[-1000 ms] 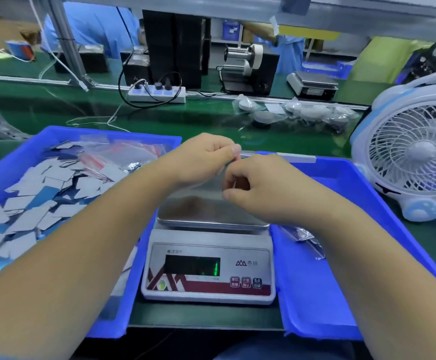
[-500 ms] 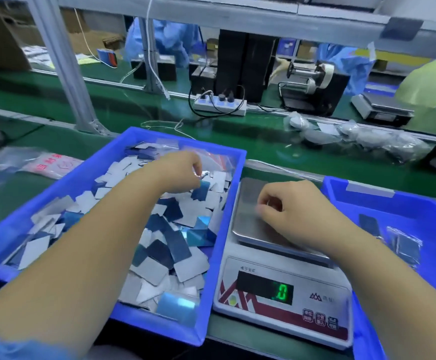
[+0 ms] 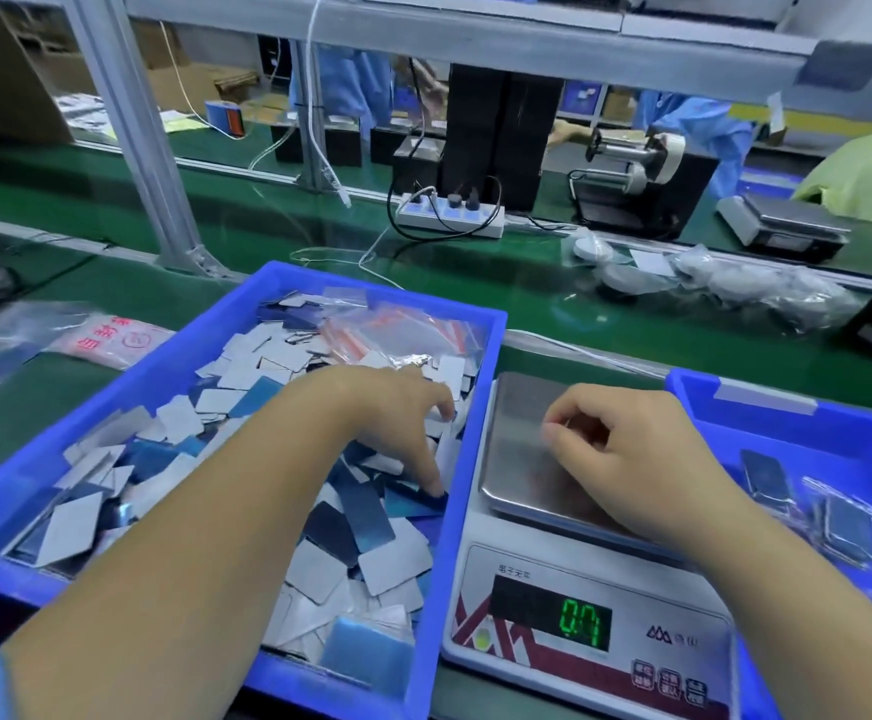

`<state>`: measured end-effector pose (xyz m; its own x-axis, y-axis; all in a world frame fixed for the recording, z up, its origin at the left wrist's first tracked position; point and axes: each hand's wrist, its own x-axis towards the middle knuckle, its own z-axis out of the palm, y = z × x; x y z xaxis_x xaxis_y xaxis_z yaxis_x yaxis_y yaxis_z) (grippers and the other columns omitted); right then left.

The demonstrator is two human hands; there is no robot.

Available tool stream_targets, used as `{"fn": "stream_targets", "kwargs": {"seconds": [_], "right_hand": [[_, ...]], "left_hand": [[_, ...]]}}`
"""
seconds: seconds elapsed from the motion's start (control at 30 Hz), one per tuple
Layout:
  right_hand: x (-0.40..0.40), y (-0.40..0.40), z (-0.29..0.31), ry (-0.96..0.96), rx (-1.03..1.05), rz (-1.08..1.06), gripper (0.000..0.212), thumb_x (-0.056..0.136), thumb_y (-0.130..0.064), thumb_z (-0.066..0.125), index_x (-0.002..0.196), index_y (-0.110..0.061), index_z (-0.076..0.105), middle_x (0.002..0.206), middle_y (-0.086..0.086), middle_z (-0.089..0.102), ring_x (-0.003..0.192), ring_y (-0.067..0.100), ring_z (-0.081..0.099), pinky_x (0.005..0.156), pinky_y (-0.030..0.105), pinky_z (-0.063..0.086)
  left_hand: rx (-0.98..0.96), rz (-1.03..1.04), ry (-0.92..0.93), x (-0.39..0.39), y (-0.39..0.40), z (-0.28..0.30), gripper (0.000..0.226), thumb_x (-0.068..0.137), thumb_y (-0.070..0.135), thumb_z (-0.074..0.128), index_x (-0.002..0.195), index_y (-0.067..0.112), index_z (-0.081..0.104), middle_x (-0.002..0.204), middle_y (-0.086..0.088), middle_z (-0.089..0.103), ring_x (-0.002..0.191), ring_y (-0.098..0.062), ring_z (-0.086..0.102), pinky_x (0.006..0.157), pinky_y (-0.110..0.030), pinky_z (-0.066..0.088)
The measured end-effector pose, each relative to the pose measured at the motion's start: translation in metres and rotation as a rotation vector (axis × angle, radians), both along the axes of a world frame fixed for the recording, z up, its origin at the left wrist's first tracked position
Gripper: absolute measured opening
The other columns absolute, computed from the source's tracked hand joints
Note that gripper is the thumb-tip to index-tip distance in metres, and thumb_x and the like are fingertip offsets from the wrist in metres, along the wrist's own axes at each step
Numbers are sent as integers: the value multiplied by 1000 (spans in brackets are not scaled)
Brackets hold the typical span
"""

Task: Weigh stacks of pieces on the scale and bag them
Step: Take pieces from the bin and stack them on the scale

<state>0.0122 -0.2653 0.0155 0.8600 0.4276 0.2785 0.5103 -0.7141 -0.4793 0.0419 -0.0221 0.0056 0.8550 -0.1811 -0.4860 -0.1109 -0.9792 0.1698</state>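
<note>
Free room and obstacles around the two hands

The left hand [image 3: 392, 413] is reaching into the left bin [image 3: 480, 407], whose wall is rising just right of its fingers, loose pieces [image 3: 174, 423] and bags [image 3: 397, 330] crowding beneath and beyond; the right hand [image 3: 626, 459] is hovering over the scale [image 3: 517, 423], bare pan lying open ahead; to its right the right bin [image 3: 766, 402] wall is standing; metal posts [image 3: 132, 132] are blocking far-left.

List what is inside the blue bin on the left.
The left blue bin holds loose grey and blue pieces and clear red-printed bags at the back. The left hand reaches in, covering the pieces beneath it.
</note>
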Motion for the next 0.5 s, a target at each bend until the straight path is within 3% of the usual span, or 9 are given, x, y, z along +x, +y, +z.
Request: {"fn": "stream_targets", "kwargs": {"seconds": [0.13,0.23,0.33,0.5], "right_hand": [[-2,2,0,13,31,15,15,84,-18,67,72,-28,66,63,-11,62,68,4,56,60,10,39],[-3,2,-1,11,43,25,17,83,-18,66,71,-29,65,63,-11,62,66,3,55,60,10,39],[-4,0,0,12,66,20,16,83,-20,66,72,-30,65,64,-11,63,66,5,56,60,11,40],[-3,-1,-1,29,86,11,17,84,-20,67,72,-31,65,69,-16,63,66,7,56,60,12,41]], "left_hand": [[42,-47,-10,-4,-10,-6,101,53,68,84,138,46,33,107,12,34,107,-17,37,86,-41,42],[-26,10,-15,-4,-14,-9,96,59,56,88,137,41,35,92,18,43,93,-17,51,76,-36,45],[-57,22,-2,-4,-15,-8,86,63,44,90,131,43,39,88,24,42,81,-10,51,65,-31,41],[-83,23,26,-7,-15,-4,74,66,37,90,124,41,45,92,23,44,81,-3,50,65,-30,42]]}}
